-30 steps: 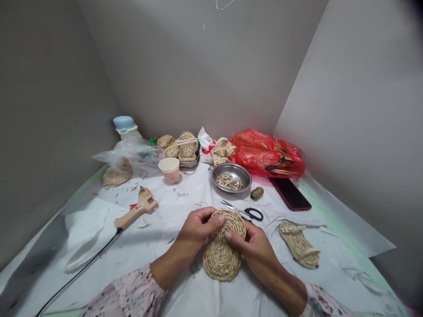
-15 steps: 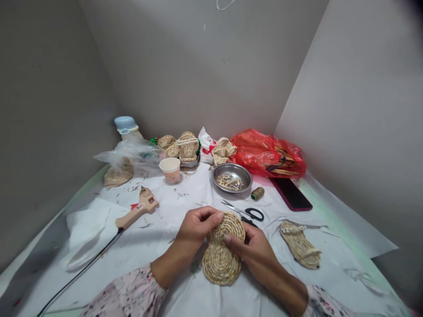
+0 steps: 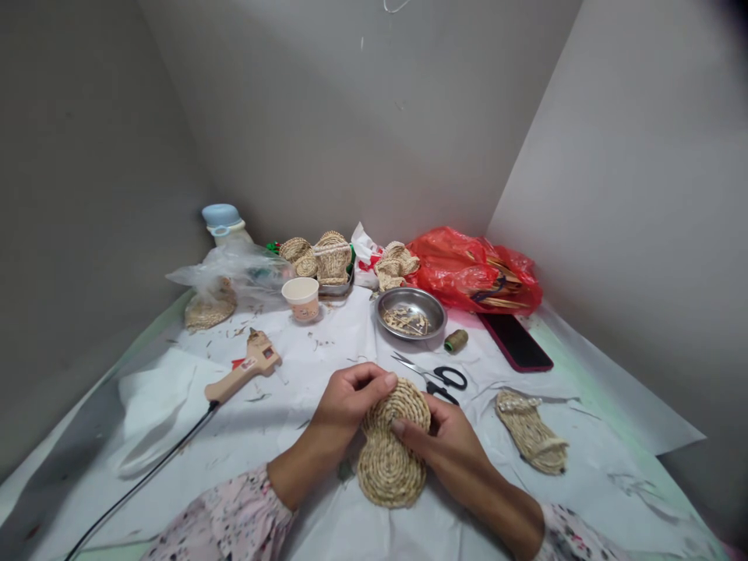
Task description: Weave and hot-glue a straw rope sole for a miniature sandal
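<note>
A figure-eight piece of coiled straw braid (image 3: 393, 467) is held up above the white sheet, its two round lobes facing me. My left hand (image 3: 355, 399) pinches its upper left edge, thumb in front and fingers behind. Along the upper right side, my right hand (image 3: 442, 438) grips it with the thumb pressed on the middle of the upper coil. The fingers behind the piece are partly hidden. Just beyond my right hand lie black-handled scissors (image 3: 438, 380), open-bladed. A smaller straw slipper shape (image 3: 531, 431) with a beaded band rests to the right.
A glue gun (image 3: 248, 366) with a black cord lies left. Farther back stand a paper cup (image 3: 301, 300), a metal bowl (image 3: 433, 331) of straw bits, a thread spool (image 3: 456, 340), a phone (image 3: 517, 343), a red plastic bag (image 3: 449, 269) and several woven pieces (image 3: 333, 261).
The upper coil has tilted and shifted slightly left in my hands. My right hand has moved slightly left with it, uncovering more of the scissors' handle. The other things stay in place.
</note>
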Motion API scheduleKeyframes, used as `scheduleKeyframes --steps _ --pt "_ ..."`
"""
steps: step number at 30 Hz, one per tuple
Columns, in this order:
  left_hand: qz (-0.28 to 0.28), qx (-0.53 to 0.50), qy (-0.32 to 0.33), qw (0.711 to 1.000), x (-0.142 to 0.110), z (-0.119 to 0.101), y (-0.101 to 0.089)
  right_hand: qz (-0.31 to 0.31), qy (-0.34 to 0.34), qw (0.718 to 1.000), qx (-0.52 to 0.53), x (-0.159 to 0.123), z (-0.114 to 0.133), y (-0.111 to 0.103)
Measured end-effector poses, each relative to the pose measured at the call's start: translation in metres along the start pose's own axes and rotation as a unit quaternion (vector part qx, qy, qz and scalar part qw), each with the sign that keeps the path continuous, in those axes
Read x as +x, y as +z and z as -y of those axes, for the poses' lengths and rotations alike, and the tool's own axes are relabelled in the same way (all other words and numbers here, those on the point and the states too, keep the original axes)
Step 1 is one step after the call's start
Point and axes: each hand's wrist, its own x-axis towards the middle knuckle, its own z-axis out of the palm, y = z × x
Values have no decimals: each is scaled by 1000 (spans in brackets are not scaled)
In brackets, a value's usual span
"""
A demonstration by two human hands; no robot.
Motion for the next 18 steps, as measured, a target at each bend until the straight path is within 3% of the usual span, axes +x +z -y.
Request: scheduleKeyframes --steps 5,9,14,18 --pt "20 -59 -11 998 1 -2 2 -62 -4 996 70 7 0 -5" --pt "1 -4 6 1000 5 1 0 -112 8 985 129 13 -8 -11" --pt "-2 74 -7 997 8 5 -3 -122 16 979 162 15 -9 -12" --pt "-5 81 -2 997 9 5 -3 -112 16 980 164 13 -6 -10"
